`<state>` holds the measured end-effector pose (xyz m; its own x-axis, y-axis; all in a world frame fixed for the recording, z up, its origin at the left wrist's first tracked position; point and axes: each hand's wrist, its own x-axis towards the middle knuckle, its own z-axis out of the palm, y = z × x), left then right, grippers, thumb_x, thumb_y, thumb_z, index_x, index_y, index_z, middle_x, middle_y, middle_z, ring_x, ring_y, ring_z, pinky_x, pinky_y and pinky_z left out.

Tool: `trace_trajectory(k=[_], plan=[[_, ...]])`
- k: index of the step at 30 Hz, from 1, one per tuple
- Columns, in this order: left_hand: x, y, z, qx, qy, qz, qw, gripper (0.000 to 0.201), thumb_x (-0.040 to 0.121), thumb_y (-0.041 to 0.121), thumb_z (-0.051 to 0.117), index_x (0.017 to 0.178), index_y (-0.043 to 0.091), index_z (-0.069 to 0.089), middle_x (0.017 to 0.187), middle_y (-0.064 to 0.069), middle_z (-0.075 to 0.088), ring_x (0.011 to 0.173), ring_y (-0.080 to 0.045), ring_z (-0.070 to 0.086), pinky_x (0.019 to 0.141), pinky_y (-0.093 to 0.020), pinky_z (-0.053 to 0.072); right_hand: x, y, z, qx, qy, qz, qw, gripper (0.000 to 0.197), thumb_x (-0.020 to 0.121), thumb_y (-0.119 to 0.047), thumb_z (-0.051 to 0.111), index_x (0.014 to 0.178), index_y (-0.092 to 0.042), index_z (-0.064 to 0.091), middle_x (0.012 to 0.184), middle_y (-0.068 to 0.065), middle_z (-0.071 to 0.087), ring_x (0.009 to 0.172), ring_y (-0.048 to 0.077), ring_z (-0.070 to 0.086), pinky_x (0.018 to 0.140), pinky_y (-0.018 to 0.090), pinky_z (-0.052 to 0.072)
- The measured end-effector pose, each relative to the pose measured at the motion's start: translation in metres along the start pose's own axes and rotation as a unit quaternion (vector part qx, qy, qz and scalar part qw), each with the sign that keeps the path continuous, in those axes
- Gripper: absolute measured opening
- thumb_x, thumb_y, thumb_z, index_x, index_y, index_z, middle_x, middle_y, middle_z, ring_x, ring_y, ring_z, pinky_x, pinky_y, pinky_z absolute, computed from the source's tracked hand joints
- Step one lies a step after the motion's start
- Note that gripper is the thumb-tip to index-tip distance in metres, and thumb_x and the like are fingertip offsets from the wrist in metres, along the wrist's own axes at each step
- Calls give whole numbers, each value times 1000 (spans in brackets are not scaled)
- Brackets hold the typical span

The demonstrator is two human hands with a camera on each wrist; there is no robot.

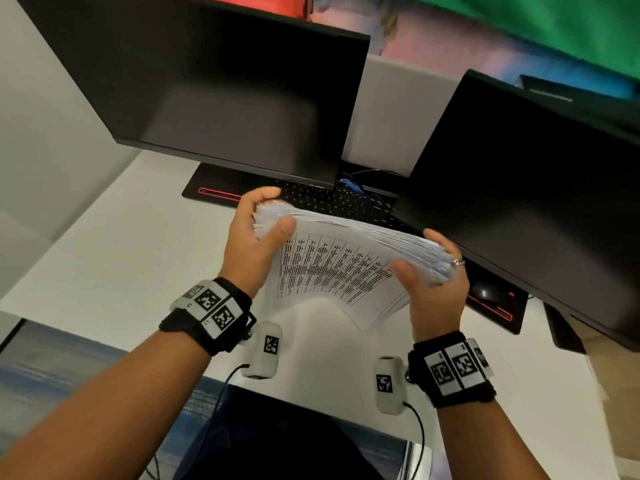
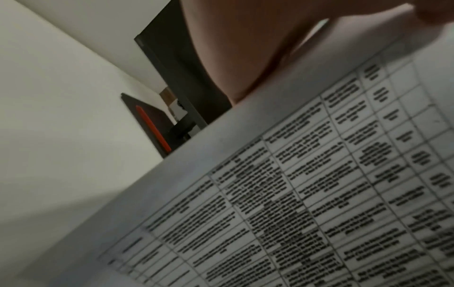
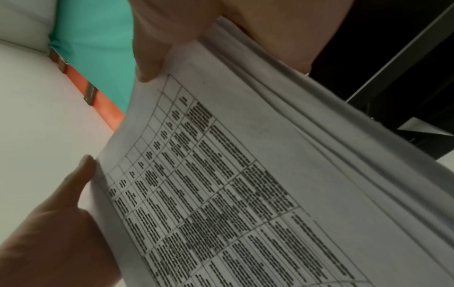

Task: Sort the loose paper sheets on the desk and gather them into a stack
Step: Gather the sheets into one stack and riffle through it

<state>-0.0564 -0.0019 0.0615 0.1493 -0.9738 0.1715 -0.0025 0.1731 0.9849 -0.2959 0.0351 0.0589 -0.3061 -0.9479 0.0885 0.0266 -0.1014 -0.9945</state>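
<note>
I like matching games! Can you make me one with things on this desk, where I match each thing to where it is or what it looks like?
Things:
1. paper stack
2. left monitor
3. computer mouse
4. ring

Clues:
A. on a finger of the right hand
B. held between both hands
C. dark screen, behind the left hand
D. on the desk, under the right monitor's edge

Pairs: 1-B, 2-C, 3-D, 4-A

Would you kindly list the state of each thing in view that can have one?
paper stack: gathered, lifted off the desk, edges uneven.
left hand: grips the stack's left end.
right hand: grips the stack's right end.
left monitor: screen dark.
right monitor: screen dark.
</note>
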Motion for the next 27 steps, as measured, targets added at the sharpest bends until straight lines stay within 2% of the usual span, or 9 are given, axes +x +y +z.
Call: trace_trajectory(k=[2, 6, 10, 13, 16, 19, 21, 23, 27], plan=[[2, 3, 8, 12, 20, 20, 1000, 61, 83, 47, 66, 129, 10, 51, 109, -10, 68, 95, -15, 66, 84, -28, 54, -1, -3, 3, 3, 20, -20, 1000, 64, 68, -24, 81, 125, -15, 56, 107, 3, 67, 92, 16, 73, 70, 25, 60], [3, 14, 17, 30, 51, 64, 996, 44, 87, 28, 61, 125, 9, 52, 107, -8, 66, 97, -11, 63, 90, -24, 50, 0, -3, 4, 3, 48, -40, 998, 52, 79, 0, 77, 124, -11, 55, 99, -9, 63, 84, 3, 70, 68, 18, 57], [5, 19, 21, 102, 47, 87, 990, 31, 87, 16, 63, 117, 14, 59, 108, 2, 65, 101, -9, 61, 95, -31, 50, 0, 3, 3, 9, 67, -40, 997, 39, 85, 0, 71, 120, -13, 58, 96, -12, 65, 83, 2, 68, 70, 20, 57], [5, 18, 18, 113, 47, 80, 989, 25, 87, 18, 64, 111, 14, 64, 108, 8, 64, 97, -6, 62, 87, -31, 53, 0, 4, 5, 28, 78, -38, 996, 34, 82, -11, 72, 112, -21, 61, 98, -9, 66, 84, 4, 68, 74, 23, 57], [4, 19, 16, 163, -3, 144, 976, 24, 85, 25, 72, 108, 19, 67, 116, 3, 59, 109, -13, 59, 96, -30, 49, -1, 2, 7, 32, 73, -41, 996, 35, 74, -32, 71, 107, -28, 62, 100, -6, 66, 85, 5, 67, 72, 22, 57], [6, 20, 16, 187, -6, 154, 970, 10, 85, 14, 75, 92, 20, 72, 115, 0, 60, 110, -4, 57, 97, -18, 45, -1, 3, 7, 25, 74, -41, 996, 37, 72, -37, 71, 106, -29, 62, 96, -12, 68, 85, 5, 68, 72, 23, 57], [8, 20, 15, 181, 11, 152, 972, 10, 86, 9, 73, 88, 19, 72, 109, 1, 64, 105, -5, 60, 94, -19, 46, -1, 5, 5, 17, 69, -39, 997, 38, 71, -35, 74, 107, -29, 61, 97, -12, 69, 88, 8, 70, 74, 26, 59], [10, 19, 14, 156, 22, 136, 978, 8, 87, 6, 71, 87, 14, 71, 103, -1, 68, 100, -8, 63, 93, -24, 50, -1, 7, 4, 15, 64, -34, 997, 40, 73, -29, 79, 108, -30, 61, 103, -5, 68, 92, 12, 70, 77, 30, 60], [10, 20, 15, 105, 46, 81, 990, 14, 86, 1, 63, 83, 14, 66, 96, 4, 71, 95, -8, 65, 93, -34, 53, 0, 10, 4, 15, 60, -33, 998, 37, 81, -9, 76, 108, -28, 59, 104, -1, 65, 88, 6, 70, 72, 22, 58]])
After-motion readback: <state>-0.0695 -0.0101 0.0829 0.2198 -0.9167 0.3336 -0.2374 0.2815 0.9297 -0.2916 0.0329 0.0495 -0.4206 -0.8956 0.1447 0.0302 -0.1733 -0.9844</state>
